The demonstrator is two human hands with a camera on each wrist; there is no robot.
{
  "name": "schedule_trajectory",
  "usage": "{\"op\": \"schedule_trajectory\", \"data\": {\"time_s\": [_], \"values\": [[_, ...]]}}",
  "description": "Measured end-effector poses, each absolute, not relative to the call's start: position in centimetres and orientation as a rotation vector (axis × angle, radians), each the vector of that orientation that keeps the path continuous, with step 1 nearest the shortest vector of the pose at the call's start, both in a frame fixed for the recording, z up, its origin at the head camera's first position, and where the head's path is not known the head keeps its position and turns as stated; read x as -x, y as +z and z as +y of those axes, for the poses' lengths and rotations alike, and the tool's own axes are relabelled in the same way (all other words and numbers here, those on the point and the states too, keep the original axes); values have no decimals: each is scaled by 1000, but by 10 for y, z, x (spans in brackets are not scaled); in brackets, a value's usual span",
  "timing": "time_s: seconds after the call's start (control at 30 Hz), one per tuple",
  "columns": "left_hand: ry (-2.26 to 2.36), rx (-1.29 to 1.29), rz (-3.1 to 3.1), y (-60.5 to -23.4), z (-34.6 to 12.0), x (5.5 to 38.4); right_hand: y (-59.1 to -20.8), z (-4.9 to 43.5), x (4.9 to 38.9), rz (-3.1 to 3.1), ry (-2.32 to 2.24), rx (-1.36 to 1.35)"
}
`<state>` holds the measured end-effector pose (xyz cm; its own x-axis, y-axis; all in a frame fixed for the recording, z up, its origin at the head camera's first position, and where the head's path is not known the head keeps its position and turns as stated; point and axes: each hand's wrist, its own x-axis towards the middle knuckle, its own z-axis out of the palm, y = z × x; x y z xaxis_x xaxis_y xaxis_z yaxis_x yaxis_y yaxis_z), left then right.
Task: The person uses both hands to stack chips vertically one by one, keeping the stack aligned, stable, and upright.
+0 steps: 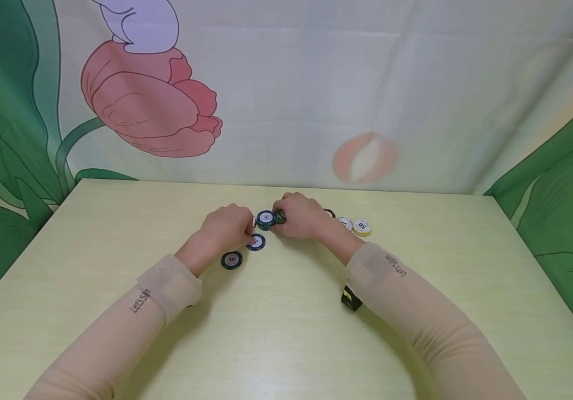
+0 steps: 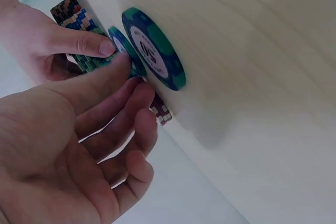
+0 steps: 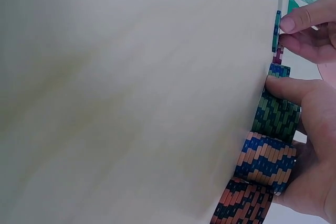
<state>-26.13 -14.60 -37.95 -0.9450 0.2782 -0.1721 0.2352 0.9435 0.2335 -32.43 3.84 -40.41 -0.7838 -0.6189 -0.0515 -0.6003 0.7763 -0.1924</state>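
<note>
My left hand (image 1: pixel 226 228) pinches the edge of a blue poker chip (image 1: pixel 257 242) between thumb and fingers, low at the tabletop. In the left wrist view, that chip (image 2: pixel 125 48) is partly behind my thumb. Close beside it lies a dark green-and-blue chip (image 2: pixel 155 51) marked 50. My right hand (image 1: pixel 298 215) grips a green-and-blue stack of poker chips (image 3: pixel 277 116), thumb on the near side and fingers hidden behind. Next to that thumb stands a blue-topped stack (image 1: pixel 266 218). A red-and-white chip pile (image 2: pixel 161 111) shows past my left fingertips.
Right of the gripped stack stand a blue-and-orange stack (image 3: pixel 266 162) and a black-and-orange stack (image 3: pixel 242 203). Further right are a white chip stack (image 1: pixel 345 223) and a yellow-edged one (image 1: pixel 362 227). A small black object (image 1: pixel 351 299) sits by the right sleeve. A printed curtain (image 1: pixel 286 100) hangs behind the table.
</note>
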Motion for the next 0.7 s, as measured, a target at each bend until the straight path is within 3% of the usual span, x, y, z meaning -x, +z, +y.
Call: {"op": "schedule_trajectory", "data": {"time_s": [0.7], "values": [[185, -473, 2849, -379, -139, 257, -406, 38, 325, 2853, -261, 981]]}}
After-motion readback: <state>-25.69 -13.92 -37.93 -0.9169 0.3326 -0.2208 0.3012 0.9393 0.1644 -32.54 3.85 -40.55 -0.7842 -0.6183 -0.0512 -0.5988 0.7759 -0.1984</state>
